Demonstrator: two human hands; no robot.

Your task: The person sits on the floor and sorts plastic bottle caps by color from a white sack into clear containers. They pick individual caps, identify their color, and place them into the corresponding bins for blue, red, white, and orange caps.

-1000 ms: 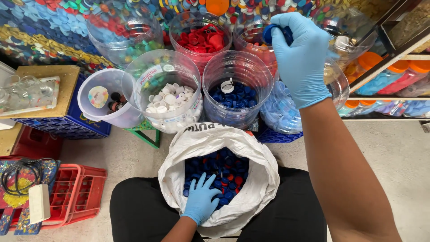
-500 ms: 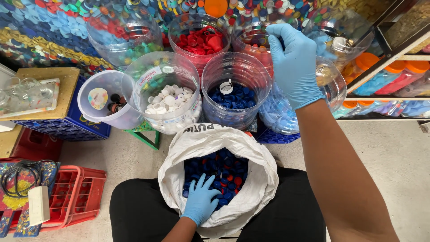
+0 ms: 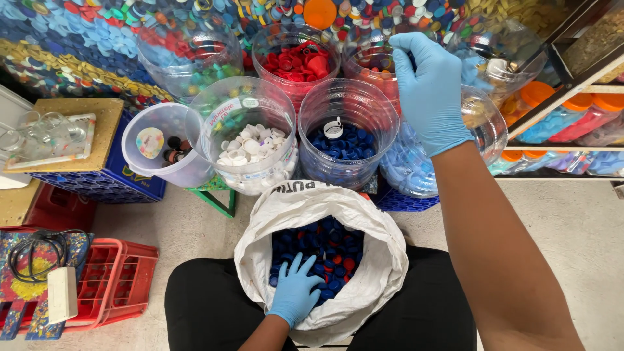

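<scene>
A white sack (image 3: 312, 198) stands open between my knees, filled with dark blue bottle caps (image 3: 328, 242) and a few red ones. My left hand (image 3: 294, 294), in a blue glove, rests on those caps with its fingers spread. My right hand (image 3: 430, 88), also gloved, hangs raised over the clear tubs, back toward me, fingers bent down over a tub of reddish caps (image 3: 367, 65). Whether those fingers hold anything is hidden. Just left of that hand is a tub of dark blue caps (image 3: 348, 143), and below it a tub of light blue caps (image 3: 409, 170).
More clear tubs hold white caps (image 3: 250, 148), red caps (image 3: 296, 60) and mixed caps (image 3: 188, 62). A white bucket (image 3: 156, 144) sits on a blue crate (image 3: 97, 187). A red crate (image 3: 114, 279) stands at the left. Shelves with orange-lidded bottles (image 3: 565, 117) are at the right.
A dark blue cap showed at my right fingertips one second ago and is no longer visible. The right hand has barely shifted. The left hand stays on the caps in the sack.
</scene>
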